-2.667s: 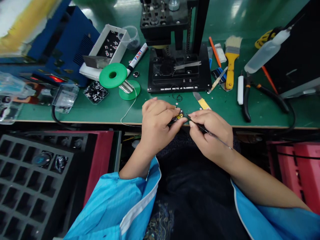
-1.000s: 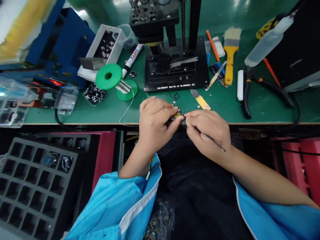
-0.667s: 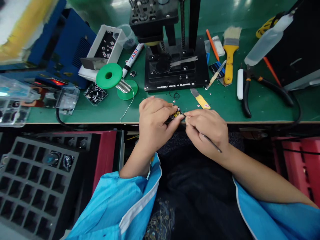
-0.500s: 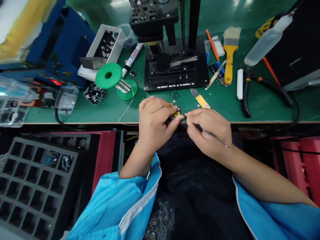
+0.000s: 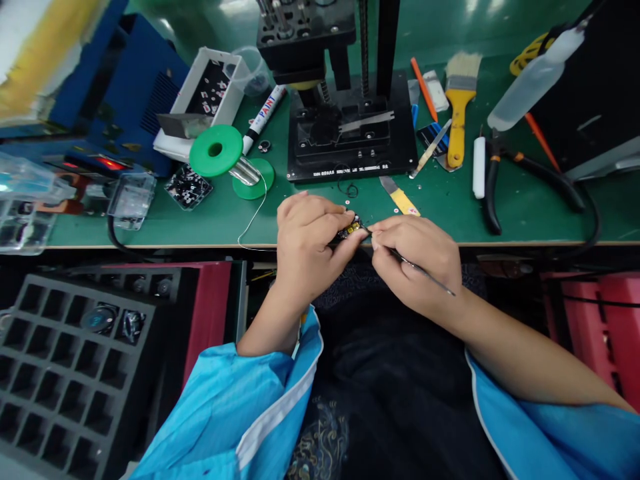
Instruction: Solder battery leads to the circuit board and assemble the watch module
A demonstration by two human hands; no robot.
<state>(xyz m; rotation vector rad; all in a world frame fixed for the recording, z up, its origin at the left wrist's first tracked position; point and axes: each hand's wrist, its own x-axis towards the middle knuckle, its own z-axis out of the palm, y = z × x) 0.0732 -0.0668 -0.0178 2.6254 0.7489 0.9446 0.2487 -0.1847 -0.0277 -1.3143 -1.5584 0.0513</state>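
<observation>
Near the bench's front edge, my left hand (image 5: 313, 243) is closed around a small black device (image 5: 351, 227) with yellow parts, much of it hidden by the fingers. My right hand (image 5: 417, 260) pinches a thin dark metal tool (image 5: 425, 273); its front end points at the device's right side and its back end sticks out across the palm. Just beyond the hands lie a yellow-handled blade (image 5: 403, 201) and a thin black loop of cord (image 5: 350, 190).
A black press (image 5: 353, 157) stands behind the hands. Left of it are a green solder spool (image 5: 216, 151), a paint marker (image 5: 265, 117) and a white box (image 5: 187, 100). At right lie a yellow brush (image 5: 457, 127) and pliers (image 5: 493, 193). A foam tray (image 5: 70, 373) sits lower left.
The whole view has shifted very slightly. Both hands keep the same hold on the device and the tool.
</observation>
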